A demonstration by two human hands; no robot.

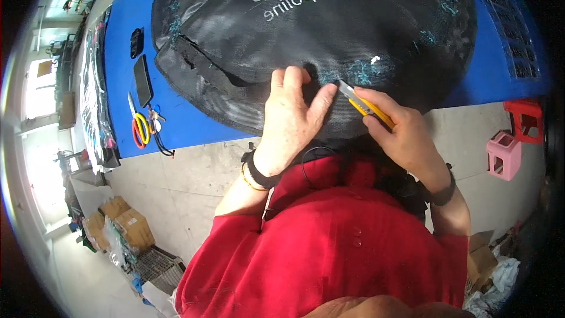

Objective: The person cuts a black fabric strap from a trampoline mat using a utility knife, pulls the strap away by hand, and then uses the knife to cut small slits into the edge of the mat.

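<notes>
A round black trampoline mat [376,23], with mirrored white lettering and patches of teal thread, spreads over the blue table. Near its front edge my left hand [288,115] grips the fabric, fingers curled and thumb apart from them; the fingertips are partly hidden. My right hand [406,132] is closed around a yellow utility knife [371,109]. The knife's metal tip meets the mat close to my left thumb, beside the teal thread. A small white scrap [375,59] lies on the mat. On the left, a long slit [212,65] gapes in the black fabric.
Along the left of the blue table [194,128] lie a phone [142,80], a small black object [136,43], scissors with red and yellow handles [140,126] and keys [156,119]. Pink [504,155] and red stools [524,121] stand at right; cardboard boxes [132,228] at lower left.
</notes>
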